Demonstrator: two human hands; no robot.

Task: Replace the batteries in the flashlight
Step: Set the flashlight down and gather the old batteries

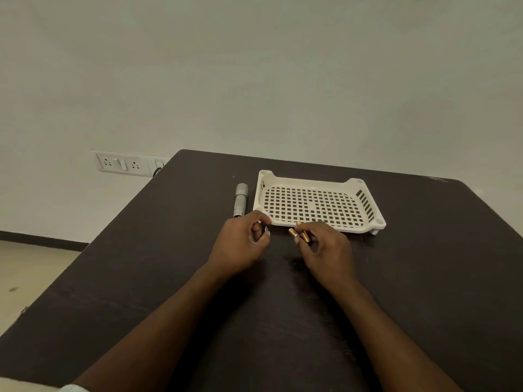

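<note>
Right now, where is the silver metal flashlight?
In the head view, the silver metal flashlight lies on the dark table, just left of the white perforated plastic tray, its near end by the left hand.

left hand (242, 242): fingers curl in, so most of the small dark thing (265, 229) it holds is hidden; too small to tell what it is.
torch (240, 200): near end sits behind the left hand; cannot tell if its cap is on.
batteries (299, 235): only the copper ends stick out of the right hand (325, 247); the rest is hidden, and the count is not sure.
tray (319, 176): near rim partly behind the right hand.
table (424, 278): cut off at the bottom and right edges.
arms: run off the bottom edge.
sockets (121, 164): right end hidden behind the table corner.
</note>
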